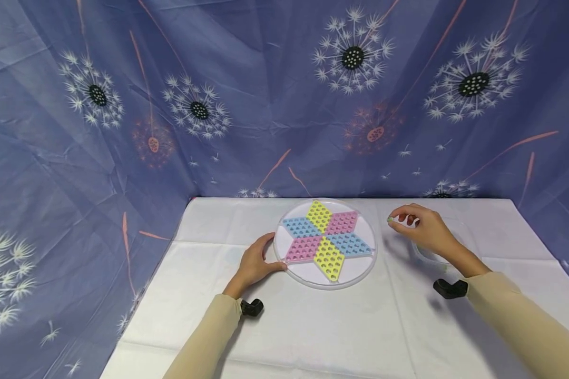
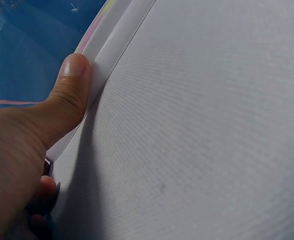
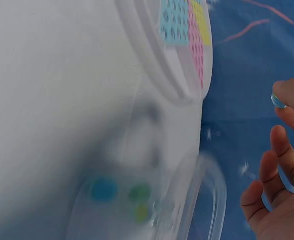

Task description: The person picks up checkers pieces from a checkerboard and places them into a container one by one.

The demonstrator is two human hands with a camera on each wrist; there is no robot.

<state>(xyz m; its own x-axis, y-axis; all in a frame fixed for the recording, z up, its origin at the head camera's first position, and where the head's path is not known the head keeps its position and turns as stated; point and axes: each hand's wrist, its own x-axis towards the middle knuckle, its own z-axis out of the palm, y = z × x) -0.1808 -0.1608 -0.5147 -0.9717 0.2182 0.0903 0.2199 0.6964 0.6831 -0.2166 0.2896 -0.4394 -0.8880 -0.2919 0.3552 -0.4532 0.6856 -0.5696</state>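
A round white Chinese checkers board (image 1: 261,273) would be misplaced there, so its rim is best seen as the white board rim (image 1: 329,287) around a star of yellow, pink and blue holed sections. My left hand (image 1: 255,265) holds the board's left rim, and its thumb (image 2: 71,92) lies along the side in the left wrist view. To the right of the board, my right hand (image 1: 424,228) is raised above the table. Between thumb and forefinger it pinches a small marble (image 3: 277,101), with the other fingers loosely bent.
Below my right hand stands a clear plastic container (image 3: 215,200). Blurred blue (image 3: 103,189) and green round shapes show in it. A white cloth (image 1: 341,331) covers the table, and a blue dandelion-print curtain (image 1: 275,105) hangs behind and at the left.
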